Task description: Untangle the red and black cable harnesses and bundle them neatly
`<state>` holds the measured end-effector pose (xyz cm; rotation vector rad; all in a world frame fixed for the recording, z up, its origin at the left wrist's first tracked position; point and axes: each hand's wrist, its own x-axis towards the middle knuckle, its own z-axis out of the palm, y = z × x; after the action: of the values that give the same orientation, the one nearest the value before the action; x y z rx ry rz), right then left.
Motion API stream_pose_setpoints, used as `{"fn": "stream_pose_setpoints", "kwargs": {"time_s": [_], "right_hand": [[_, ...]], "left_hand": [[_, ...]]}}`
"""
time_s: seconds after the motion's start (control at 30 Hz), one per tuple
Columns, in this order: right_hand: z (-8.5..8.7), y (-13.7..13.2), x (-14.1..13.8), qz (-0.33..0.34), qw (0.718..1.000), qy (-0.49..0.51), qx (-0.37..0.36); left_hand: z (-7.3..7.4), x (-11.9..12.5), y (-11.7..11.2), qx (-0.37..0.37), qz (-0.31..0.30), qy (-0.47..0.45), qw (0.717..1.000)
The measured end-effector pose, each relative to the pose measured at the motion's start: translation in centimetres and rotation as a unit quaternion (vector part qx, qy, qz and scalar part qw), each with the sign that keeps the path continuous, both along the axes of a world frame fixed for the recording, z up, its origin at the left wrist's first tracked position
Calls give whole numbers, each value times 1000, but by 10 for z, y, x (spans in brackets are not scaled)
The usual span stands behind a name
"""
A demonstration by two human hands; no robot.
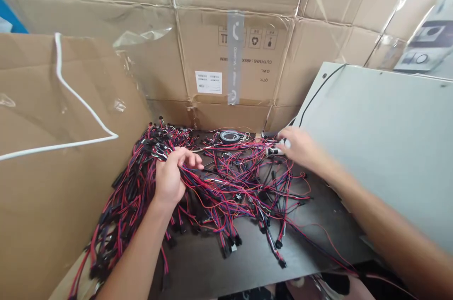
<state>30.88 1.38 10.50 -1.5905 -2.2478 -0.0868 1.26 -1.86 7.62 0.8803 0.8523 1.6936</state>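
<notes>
My left hand [170, 173] is closed around a bundle of wire harnesses [208, 187], with red, black and blue strands running out to the right from the palm. Its fingertips are curled and slightly apart. At the far right of the wires, my right hand [295, 144] is bent over a small white-and-black object [275, 151], its fingers around it; motion blur and the fingers hide what kind it is. A large heap of harnesses [129, 196] with black connectors lies to the left of and beneath my left hand. Several connector ends [230, 243] spread over the dark table.
Behind the wires lies a roll of tape [230, 137]. A cardboard wall [226, 54] closes off the back, and a cardboard panel [63, 187] with a white cable [88, 106] stands left. On the right is a pale grey panel [382, 135]. The dark table [205, 262] ends near my body.
</notes>
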Motion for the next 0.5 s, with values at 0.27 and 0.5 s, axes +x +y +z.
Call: {"fn": "stream_pose_setpoints", "kwargs": {"time_s": [0.27, 0.5], "right_hand": [[-52, -24, -102, 320, 927, 163, -113], [-47, 12, -69, 287, 840, 420, -188]], "left_hand": [[41, 6, -25, 34, 22, 31, 999], [97, -14, -39, 29, 48, 64, 996]]}}
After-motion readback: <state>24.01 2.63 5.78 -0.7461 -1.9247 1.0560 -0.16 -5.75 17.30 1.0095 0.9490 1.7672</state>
